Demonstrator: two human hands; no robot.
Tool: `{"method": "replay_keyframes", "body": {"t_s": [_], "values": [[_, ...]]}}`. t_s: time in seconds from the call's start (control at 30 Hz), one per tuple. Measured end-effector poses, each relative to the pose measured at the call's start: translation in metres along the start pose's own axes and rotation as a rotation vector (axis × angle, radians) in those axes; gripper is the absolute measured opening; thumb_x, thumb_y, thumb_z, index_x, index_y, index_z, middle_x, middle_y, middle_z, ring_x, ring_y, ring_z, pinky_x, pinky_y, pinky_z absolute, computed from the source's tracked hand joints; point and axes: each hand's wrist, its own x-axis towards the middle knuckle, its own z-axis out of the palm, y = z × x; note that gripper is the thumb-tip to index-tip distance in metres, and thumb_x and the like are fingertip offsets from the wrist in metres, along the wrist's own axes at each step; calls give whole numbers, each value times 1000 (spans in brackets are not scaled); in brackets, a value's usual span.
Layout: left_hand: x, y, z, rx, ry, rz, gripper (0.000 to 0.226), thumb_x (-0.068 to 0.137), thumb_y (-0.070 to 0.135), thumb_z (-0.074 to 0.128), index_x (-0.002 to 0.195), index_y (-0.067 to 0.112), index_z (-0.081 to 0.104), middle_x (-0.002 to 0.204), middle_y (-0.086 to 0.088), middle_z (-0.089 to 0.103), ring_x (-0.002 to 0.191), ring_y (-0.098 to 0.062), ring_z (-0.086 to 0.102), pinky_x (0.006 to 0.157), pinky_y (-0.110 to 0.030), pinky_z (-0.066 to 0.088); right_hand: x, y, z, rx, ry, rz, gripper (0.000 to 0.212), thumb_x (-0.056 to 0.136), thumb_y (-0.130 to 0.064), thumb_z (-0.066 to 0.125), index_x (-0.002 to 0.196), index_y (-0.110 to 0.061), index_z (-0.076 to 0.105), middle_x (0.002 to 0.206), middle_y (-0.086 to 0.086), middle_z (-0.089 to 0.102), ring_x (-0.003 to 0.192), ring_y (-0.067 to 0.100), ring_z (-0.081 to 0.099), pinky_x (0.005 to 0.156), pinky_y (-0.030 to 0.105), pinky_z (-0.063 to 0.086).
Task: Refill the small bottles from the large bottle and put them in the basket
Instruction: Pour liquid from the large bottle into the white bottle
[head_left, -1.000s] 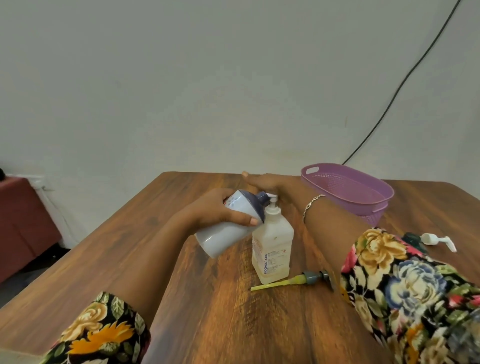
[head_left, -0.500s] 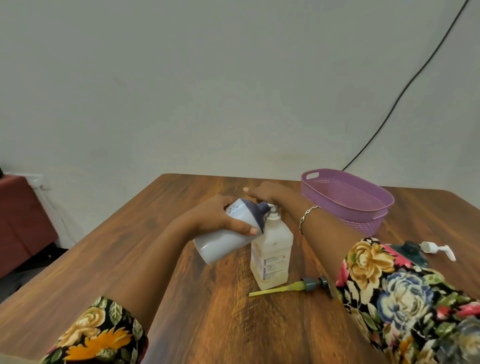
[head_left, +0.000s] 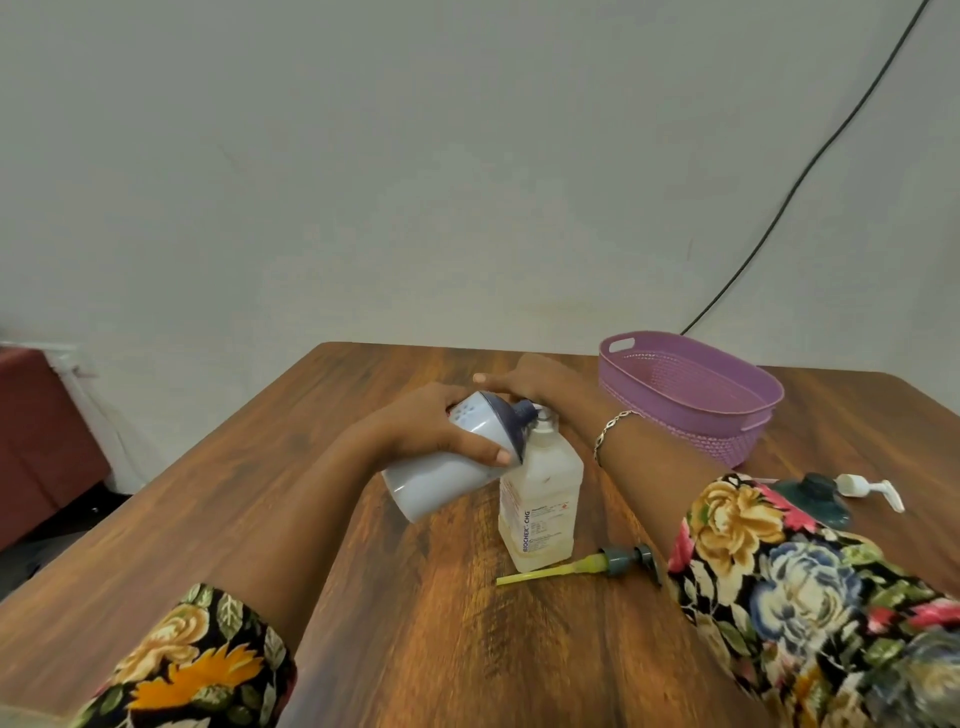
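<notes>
The left hand (head_left: 415, 434) clasps the tilted large bottle (head_left: 441, 480) mid-body: smooth plastic, probably slippery, so that wide grip suits. The right hand (head_left: 540, 379) sits behind the small bottle (head_left: 540, 499); I cannot tell whether its fingers grip it.

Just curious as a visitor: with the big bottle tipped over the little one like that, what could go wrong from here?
1. The big bottle in the left hand is tipped at the narrow neck of the small bottle; a slight miss could spill onto the table.
2. The right hand is behind the small bottle, its hold hidden; a nudge might tip it.
3. The loose pump by the right sleeve could be knocked.
</notes>
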Motion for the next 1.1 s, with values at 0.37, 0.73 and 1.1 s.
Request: {"method": "replay_keyframes", "body": {"t_s": [0.37,0.73,1.1], "values": [[2,0,-4,-27,20,-2,29,72,37,74,91,30,54,89,6,62,80,-10,62,61,-20,49,3,-4,-3,142,-87,-5,58,93,-56,36,87,-4,61,75,6,58,78,21,56,74,30,43],[1,4,-7,-59,37,25,32,73,35,73,98,27,56,93,4,63,83,-12,62,64,-20,50,-7,-4,-16,337,-208,-16,47,95,-52,38,79,-11,55,74,4,54,81,23,55,82,35,43],[0,-6,5,-86,21,11,30,73,35,73,95,31,53,92,6,62,83,-11,63,64,-21,51,7,-1,-1,-70,14,10,52,97,-46,38,62,-9,45,66,6,51,59,18,47,68,30,39]]}}
